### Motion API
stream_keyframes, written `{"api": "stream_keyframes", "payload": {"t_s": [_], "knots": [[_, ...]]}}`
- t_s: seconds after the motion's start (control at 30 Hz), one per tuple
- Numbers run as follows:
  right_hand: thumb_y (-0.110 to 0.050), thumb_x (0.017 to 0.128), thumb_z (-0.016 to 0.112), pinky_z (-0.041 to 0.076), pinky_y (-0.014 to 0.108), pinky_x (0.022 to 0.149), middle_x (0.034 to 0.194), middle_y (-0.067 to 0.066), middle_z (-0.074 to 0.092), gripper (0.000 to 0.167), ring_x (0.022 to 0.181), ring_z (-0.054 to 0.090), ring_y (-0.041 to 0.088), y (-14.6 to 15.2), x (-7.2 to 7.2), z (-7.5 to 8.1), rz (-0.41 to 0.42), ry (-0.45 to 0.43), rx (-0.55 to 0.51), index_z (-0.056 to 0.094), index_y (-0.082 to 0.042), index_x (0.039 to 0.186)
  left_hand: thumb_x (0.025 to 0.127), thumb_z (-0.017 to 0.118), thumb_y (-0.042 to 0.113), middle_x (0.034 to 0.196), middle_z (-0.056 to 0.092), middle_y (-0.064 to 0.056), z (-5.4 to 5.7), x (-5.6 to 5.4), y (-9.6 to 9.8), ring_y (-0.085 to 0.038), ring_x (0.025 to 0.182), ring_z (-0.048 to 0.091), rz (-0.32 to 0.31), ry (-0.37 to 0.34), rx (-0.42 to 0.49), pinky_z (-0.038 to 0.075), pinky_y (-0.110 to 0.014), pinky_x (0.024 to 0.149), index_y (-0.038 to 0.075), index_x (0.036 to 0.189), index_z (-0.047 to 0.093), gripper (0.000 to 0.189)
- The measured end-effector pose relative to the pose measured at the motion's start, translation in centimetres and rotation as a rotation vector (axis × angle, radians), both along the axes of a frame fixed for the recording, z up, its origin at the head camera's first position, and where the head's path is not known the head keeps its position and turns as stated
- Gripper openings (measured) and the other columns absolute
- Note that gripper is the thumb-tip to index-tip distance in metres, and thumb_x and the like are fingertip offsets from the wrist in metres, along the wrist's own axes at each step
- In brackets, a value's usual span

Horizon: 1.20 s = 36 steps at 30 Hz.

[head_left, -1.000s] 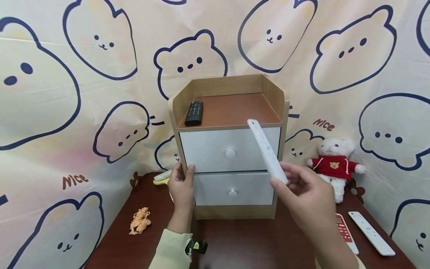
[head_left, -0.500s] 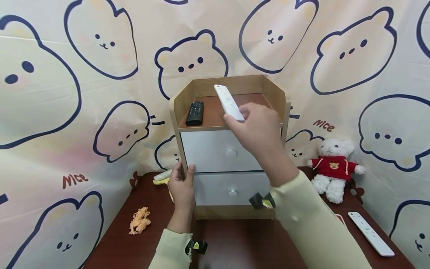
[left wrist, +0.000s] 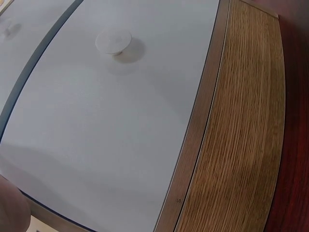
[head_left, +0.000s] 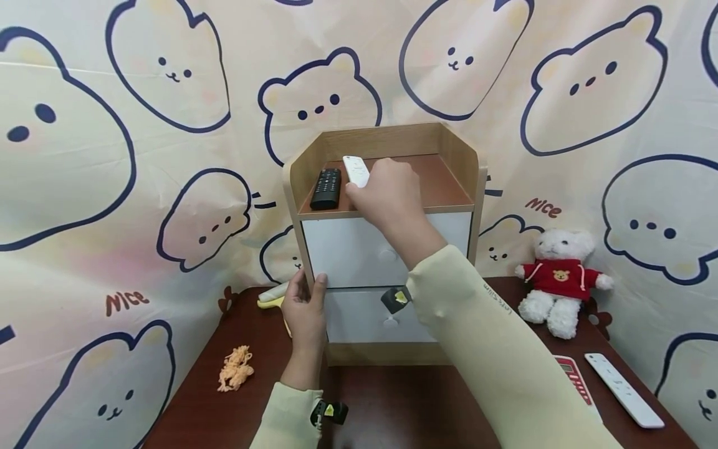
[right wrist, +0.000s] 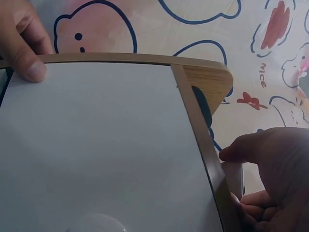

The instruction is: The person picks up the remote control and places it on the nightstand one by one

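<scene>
A small wooden cabinet (head_left: 404, 353) with two white drawers stands on the table. My right hand (head_left: 387, 190) grips a white remote control (head_left: 356, 169) by its near end over the top shelf, covering the rest of it. The right wrist view shows the thumb and fingers of this hand about the white remote (right wrist: 233, 179) near the shelf's front edge. Left of it, a black remote control (head_left: 326, 189) lies on the shelf. My left hand (head_left: 305, 312) holds the cabinet's left side, thumb on the front, fingers behind the side panel.
Orange yarn (head_left: 235, 368) lies on the table at left; a yellow-edged thing (head_left: 272, 302) is partly hidden behind my left hand. At right are a white teddy bear (head_left: 562, 280) in red, a red-and-white calculator (head_left: 578, 381) and another white remote control (head_left: 624, 391).
My right hand has carried the white remote control leftward and up from before the drawers, then to the shelf beside the black remote. My left hand has stayed on the cabinet.
</scene>
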State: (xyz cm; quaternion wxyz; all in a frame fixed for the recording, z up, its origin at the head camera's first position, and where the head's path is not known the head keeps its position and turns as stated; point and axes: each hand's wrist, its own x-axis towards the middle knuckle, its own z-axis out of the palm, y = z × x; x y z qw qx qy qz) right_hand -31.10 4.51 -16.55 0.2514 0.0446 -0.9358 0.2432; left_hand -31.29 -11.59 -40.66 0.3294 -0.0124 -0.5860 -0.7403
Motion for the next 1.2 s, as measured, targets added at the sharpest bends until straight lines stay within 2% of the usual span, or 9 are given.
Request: {"api": "stream_keyframes", "payload": {"t_s": [0.07,0.3,0.4,0.67,0.8,0.9,1.0,1.07,1.2], "knots": [[-0.046,0.100,0.073,0.049,0.030,0.059,0.080,0.007,0.070,0.045,0.075,0.066,0.023,-0.1,-0.2,-0.2,-0.010,0.013,0.011,0.076,-0.001,0.106,0.099,0.084,0.027,0.139,0.072,-0.008,0.0,0.0,0.0,-0.017,0.127,0.065,-0.005,-0.003,0.004,0.054,-0.020,0.099,0.013,0.143,0.070,0.048],[-0.042,0.101,0.068,0.044,0.029,0.055,0.067,0.006,0.064,0.043,0.067,0.063,0.022,-0.3,-0.6,-0.7,-0.018,0.046,0.087,0.071,-0.008,0.076,0.099,0.084,0.024,0.137,0.072,-0.010,0.2,0.1,0.2,-0.017,0.125,0.066,-0.001,-0.001,0.017,0.054,-0.020,0.098,0.011,0.142,0.071,0.047],[-0.045,0.102,0.067,0.044,0.029,0.054,0.067,0.006,0.064,0.045,0.067,0.063,0.022,-0.4,-0.6,-0.8,-0.035,0.045,0.120,0.071,-0.008,0.076,0.099,0.084,0.025,0.138,0.072,-0.010,0.2,0.1,0.1,-0.016,0.125,0.066,-0.001,-0.003,0.015,0.054,-0.019,0.098,0.011,0.142,0.070,0.048],[-0.059,0.101,0.068,0.045,0.027,0.053,0.072,0.006,0.067,0.054,0.068,0.065,0.021,-0.7,-0.7,-1.1,-0.074,0.005,0.179,0.077,-0.006,0.093,0.100,0.084,0.028,0.138,0.072,-0.010,-0.2,0.1,0.1,-0.016,0.124,0.066,0.007,-0.024,-0.007,0.055,-0.018,0.096,0.012,0.142,0.070,0.048],[-0.062,0.100,0.069,0.045,0.028,0.054,0.074,0.006,0.067,0.057,0.069,0.065,0.021,-0.7,-0.7,-1.1,-0.086,-0.002,0.176,0.077,-0.007,0.095,0.099,0.084,0.029,0.137,0.072,-0.009,-0.2,0.1,0.1,-0.016,0.124,0.066,0.009,-0.023,-0.008,0.055,-0.018,0.096,0.012,0.142,0.071,0.048],[-0.066,0.101,0.064,0.044,0.028,0.054,0.075,0.005,0.067,0.061,0.069,0.064,0.021,-0.6,-0.5,-1.1,-0.086,0.013,0.181,0.076,-0.007,0.092,0.099,0.084,0.029,0.137,0.072,-0.009,-0.2,0.1,0.1,-0.016,0.125,0.066,0.011,-0.011,-0.010,0.055,-0.018,0.097,0.012,0.142,0.070,0.048],[-0.068,0.103,0.057,0.043,0.029,0.056,0.076,0.006,0.065,0.065,0.070,0.062,0.021,-0.4,0.0,-1.3,-0.071,0.060,0.183,0.074,-0.007,0.089,0.099,0.084,0.028,0.137,0.073,-0.009,-0.2,0.0,0.1,-0.016,0.125,0.066,0.013,-0.006,-0.013,0.055,-0.018,0.097,0.012,0.142,0.071,0.047],[-0.063,0.106,0.055,0.045,0.031,0.059,0.079,0.007,0.065,0.063,0.073,0.061,0.022,-0.1,0.5,-1.9,-0.033,0.126,0.161,0.074,-0.005,0.092,0.099,0.084,0.028,0.137,0.073,-0.010,-0.2,0.0,0.1,-0.016,0.126,0.066,0.018,0.000,-0.015,0.055,-0.018,0.097,0.012,0.142,0.071,0.047],[-0.043,0.106,0.064,0.056,0.038,0.073,0.095,0.015,0.072,0.049,0.084,0.066,0.027,1.0,2.2,-4.4,0.105,0.365,0.039,0.074,0.004,0.116,0.099,0.084,0.027,0.137,0.073,-0.011,-0.2,0.0,0.1,-0.016,0.125,0.067,0.034,0.006,-0.023,0.054,-0.018,0.098,0.011,0.141,0.071,0.047]]}}
